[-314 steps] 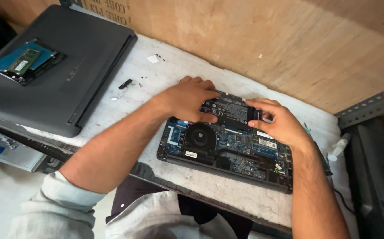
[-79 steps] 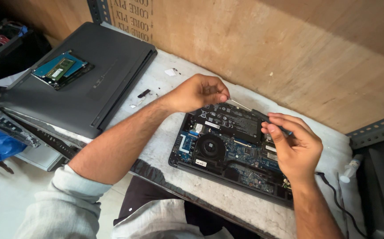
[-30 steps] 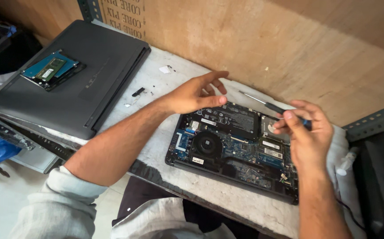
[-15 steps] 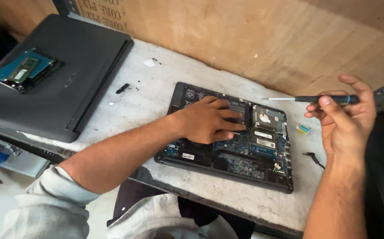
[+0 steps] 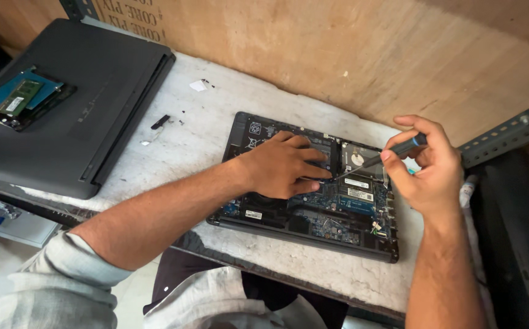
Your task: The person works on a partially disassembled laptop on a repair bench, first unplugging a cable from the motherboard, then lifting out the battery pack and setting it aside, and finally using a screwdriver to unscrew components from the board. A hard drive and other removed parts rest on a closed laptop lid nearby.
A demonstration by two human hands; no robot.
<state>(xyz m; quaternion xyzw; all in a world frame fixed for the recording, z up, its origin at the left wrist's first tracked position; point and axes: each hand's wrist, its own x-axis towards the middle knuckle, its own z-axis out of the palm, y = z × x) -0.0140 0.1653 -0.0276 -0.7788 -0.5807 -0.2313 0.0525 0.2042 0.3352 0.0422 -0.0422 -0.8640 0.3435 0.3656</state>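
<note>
A: While the left hand (image 5: 283, 164) lay flat, fingers together, on the opened laptop (image 5: 313, 189), where was the screwdriver (image 5: 377, 158)?

B: Clamped between the right hand's (image 5: 429, 170) fingertips, tip just beyond the left fingertips.

Matt grey plastic closed laptop (image 5: 88, 116), rough pale plywood wall (image 5: 337, 55).

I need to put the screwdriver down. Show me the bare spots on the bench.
Free: the white bench between the closed grey laptop and the opened laptop, apart from small scraps near the back, and the strip along the front edge below the opened laptop. Crowded: the opened laptop itself, under the left hand and the right hand with its screwdriver.
</note>
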